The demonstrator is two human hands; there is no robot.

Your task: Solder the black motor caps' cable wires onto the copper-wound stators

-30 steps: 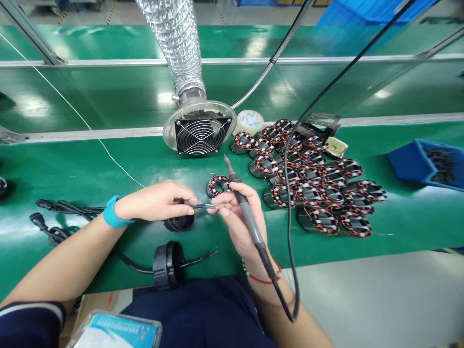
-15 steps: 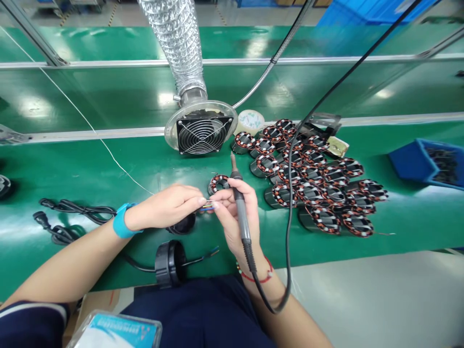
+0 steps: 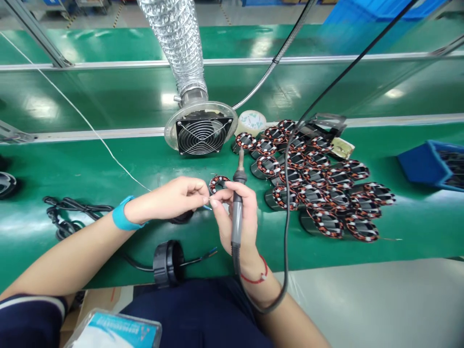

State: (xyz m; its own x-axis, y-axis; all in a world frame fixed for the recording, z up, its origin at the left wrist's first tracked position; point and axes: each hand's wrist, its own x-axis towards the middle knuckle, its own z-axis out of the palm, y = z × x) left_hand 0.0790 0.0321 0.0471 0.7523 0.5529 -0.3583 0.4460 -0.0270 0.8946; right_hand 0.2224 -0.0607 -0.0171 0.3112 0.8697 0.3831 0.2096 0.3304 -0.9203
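My right hand (image 3: 241,212) is closed round a soldering iron (image 3: 237,217), tip pointing up and away, and its thumb and forefinger pinch near my left fingertips. My left hand (image 3: 181,198), with a turquoise band at the wrist, is closed in a pinch on a thin wire, mostly covered by the fingers. A short blue wire end (image 3: 207,207) shows just below the meeting fingertips. Right behind them stands a motor stator (image 3: 218,183) with copper windings, partly covered by my right hand. A black round part (image 3: 181,217) sits under my left hand, largely hidden.
Many stators (image 3: 313,193) stand grouped to the right. A fume extractor fan (image 3: 204,136) hangs ahead, and the iron's cable (image 3: 287,193) loops past my right hand. A black threaded collar (image 3: 168,263) with a cable lies near me. Black cables (image 3: 72,210) lie left; a blue bin (image 3: 424,164) stands right.
The soldering iron has turned more upright, its tip shifting a little right. The yellow and blue wires between my hands are now mostly covered, with only a blue end showing.
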